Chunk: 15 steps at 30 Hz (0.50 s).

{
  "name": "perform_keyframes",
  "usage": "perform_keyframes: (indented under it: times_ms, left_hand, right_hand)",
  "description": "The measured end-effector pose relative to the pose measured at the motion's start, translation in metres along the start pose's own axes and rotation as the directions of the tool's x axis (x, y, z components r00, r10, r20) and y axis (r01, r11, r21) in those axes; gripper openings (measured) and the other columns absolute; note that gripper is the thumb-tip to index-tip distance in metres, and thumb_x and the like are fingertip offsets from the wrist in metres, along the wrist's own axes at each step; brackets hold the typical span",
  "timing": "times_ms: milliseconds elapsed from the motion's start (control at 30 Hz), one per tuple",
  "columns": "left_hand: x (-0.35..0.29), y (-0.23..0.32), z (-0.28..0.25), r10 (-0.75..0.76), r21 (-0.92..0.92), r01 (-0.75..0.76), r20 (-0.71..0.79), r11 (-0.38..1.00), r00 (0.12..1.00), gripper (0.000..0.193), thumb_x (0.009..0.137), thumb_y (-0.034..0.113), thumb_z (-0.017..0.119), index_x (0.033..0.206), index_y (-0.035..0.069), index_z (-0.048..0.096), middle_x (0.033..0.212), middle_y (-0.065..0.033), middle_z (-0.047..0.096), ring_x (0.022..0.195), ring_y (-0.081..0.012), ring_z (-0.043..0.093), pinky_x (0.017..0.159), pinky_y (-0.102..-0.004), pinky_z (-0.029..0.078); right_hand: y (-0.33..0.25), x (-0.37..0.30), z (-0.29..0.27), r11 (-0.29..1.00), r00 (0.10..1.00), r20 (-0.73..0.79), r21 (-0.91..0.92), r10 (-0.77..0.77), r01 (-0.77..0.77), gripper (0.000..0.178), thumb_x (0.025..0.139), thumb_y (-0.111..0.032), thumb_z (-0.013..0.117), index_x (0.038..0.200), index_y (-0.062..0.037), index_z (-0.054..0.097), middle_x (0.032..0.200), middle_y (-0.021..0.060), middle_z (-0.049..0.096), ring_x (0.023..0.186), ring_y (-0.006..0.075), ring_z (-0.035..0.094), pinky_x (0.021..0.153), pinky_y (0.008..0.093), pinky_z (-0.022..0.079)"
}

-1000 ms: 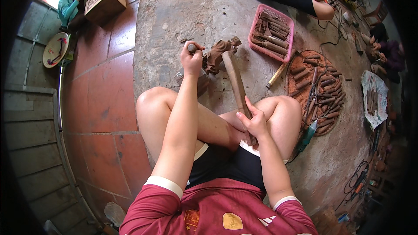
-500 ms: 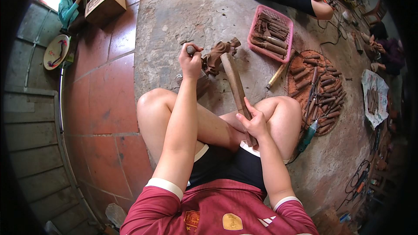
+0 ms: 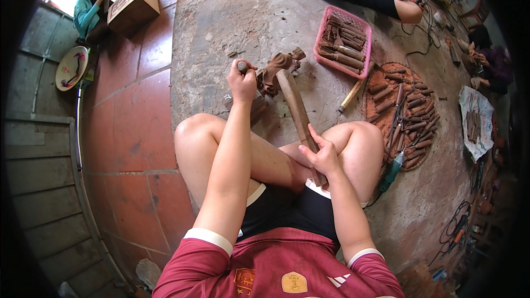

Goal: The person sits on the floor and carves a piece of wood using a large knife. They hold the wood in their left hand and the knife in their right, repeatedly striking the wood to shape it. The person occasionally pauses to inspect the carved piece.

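Observation:
My left hand [image 3: 242, 84] is closed around a chisel [image 3: 242, 66]; only the round butt of its handle shows above the fist, and the blade is hidden. Just right of that fist lies a brown carved piece of wood [image 3: 274, 73] with an uneven, knobbly outline. A dark block [image 3: 251, 107] sits below it, partly covered by my left forearm. My right hand [image 3: 322, 155] grips the lower part of a long wooden mallet [image 3: 297, 105]. The mallet slants up and left over my crossed legs, its far end beside the carving in this view; whether they touch I cannot tell.
A pink plastic basket [image 3: 317, 49] of chisels stands ahead to the right. Nearer is a round tray [image 3: 371, 107] with many handled tools, and a green power tool [image 3: 393, 171] with a cord. A brush-like stick [image 3: 349, 97] lies between. Co-workers sit ahead; a wooden box [image 3: 132, 8] stands far left.
The mallet's far end has shifted slightly left, toward the chisel. My left hand and the carving stay almost in place.

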State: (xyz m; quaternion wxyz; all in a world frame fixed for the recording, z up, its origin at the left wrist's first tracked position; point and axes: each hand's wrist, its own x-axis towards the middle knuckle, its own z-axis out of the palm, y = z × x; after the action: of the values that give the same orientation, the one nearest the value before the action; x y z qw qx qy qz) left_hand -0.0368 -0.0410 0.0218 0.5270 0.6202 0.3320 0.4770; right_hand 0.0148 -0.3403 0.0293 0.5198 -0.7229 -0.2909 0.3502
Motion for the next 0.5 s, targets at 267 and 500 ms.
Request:
perform_keyframes:
  times_ms: [267,500]
  left_hand:
    - [0.0025,0.0030,0.0018,0.095,-0.175,-0.093,0.001,0.980,0.996,0.025,0.074,-0.014,0.045,0.090,0.003,0.053,0.083,-0.0076,0.061,0.081,-0.0200,0.066,0.070,-0.0300,0.052]
    - [-0.0059,-0.0002,0.0084,0.075,0.028,-0.078,0.089,0.997,0.993,0.015,0.074,-0.005,0.050,0.085,0.002,0.057,0.072,-0.0070,0.065,0.072,-0.0149,0.065,0.066,-0.0273,0.051]
  right_hand:
    - [0.0055,0.0004,-0.0006,0.999,0.999,-0.008,-0.027,-0.035,0.035,0.067,0.080,-0.018,0.075,0.139,0.0016,0.048,0.094,0.0189,0.073,0.088,0.0144,0.068,0.081,0.0280,0.053]
    - [0.0043,-0.0003,-0.0019,0.999,1.000,0.006,-0.040,-0.008,0.008,0.067,0.080,-0.019,0.075,0.139,0.0002,0.049,0.095,0.0194,0.073,0.088,0.0147,0.068,0.082,0.0283,0.052]
